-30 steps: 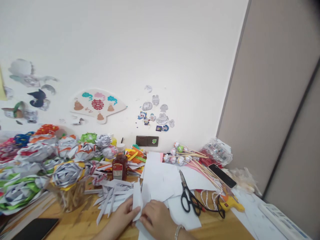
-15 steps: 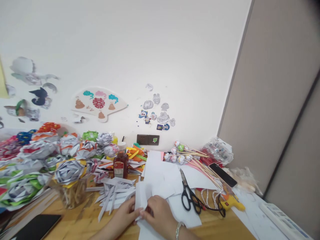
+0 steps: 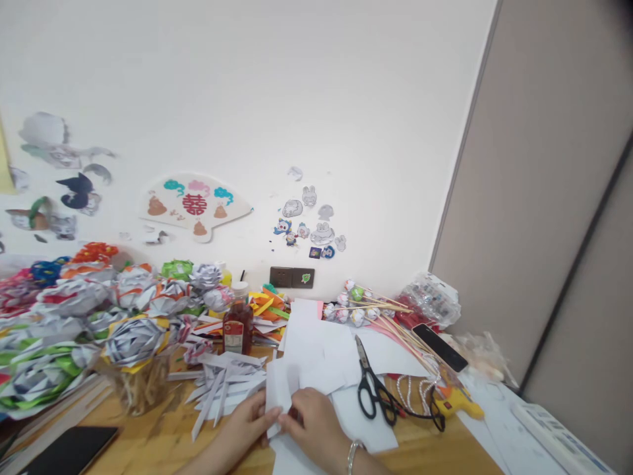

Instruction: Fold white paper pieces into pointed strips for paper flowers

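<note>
Between my two hands is a small folded sheet of white paper (image 3: 277, 389), standing up from the table. My left hand (image 3: 253, 417) grips its left edge, thumb in front and fingers behind. My right hand (image 3: 310, 417), with a silver bangle on the wrist, pinches the paper's lower right side; some of its fingertips are hidden. White paper sheets (image 3: 363, 412) lie under and beyond my hands. To the left is a heap of folded white paper strips (image 3: 225, 382). Black-handled scissors (image 3: 373, 389) rest on the sheets at the right.
Folded paper flowers (image 3: 136, 340) crowd the left side. A bottle of reddish-brown liquid (image 3: 238, 326) stands behind the strips. Paper balls on sticks (image 3: 357, 316), a phone (image 3: 440, 346) and a yellow glue gun (image 3: 459, 404) lie at the right. Another dark device (image 3: 72, 452) is at front left.
Both hands keep hold of the folded paper in nearly the same place. My right fingers have shifted very slightly at its lower edge, and the view has moved a little.
</note>
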Available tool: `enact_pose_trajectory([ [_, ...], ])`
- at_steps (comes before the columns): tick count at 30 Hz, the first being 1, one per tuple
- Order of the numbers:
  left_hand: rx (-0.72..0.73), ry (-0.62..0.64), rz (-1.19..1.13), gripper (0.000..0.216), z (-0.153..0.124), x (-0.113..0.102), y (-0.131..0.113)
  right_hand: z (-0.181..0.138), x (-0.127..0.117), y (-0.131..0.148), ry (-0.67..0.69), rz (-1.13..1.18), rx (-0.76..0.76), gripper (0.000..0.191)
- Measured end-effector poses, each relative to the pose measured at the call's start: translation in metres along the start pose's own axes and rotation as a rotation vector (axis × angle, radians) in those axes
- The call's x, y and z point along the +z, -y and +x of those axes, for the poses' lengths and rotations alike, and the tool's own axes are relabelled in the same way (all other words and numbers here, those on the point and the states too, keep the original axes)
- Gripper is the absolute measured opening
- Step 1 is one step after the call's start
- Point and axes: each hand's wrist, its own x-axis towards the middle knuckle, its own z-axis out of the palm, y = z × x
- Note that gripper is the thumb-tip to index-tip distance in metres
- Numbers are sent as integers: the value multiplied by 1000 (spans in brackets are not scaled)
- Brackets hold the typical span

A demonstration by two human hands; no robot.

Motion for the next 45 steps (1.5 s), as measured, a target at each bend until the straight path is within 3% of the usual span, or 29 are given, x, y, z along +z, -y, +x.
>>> enact_pose_trajectory([
  [8, -35, -19, 22, 43, 1, 0, 1, 1, -1, -2, 4, 11, -8, 23],
  [13, 41, 36, 34, 45, -1, 0, -4, 1, 0, -3, 20, 25, 10, 20],
  [21, 11, -13, 178, 42, -4, 1, -8, 0, -4, -2, 38, 45, -2, 17],
  [28, 18, -73, 242, 27, -5, 1, -8, 0, -4, -2, 30, 55, -9, 15],
  [33, -11, -49, 348, 14, -8, 5, -12, 0, -4, -1, 26, 81, 19, 11],
  [45, -25, -111, 535, 23, -11, 9, -11, 0, -3, -2, 26, 109, 30, 13],
])
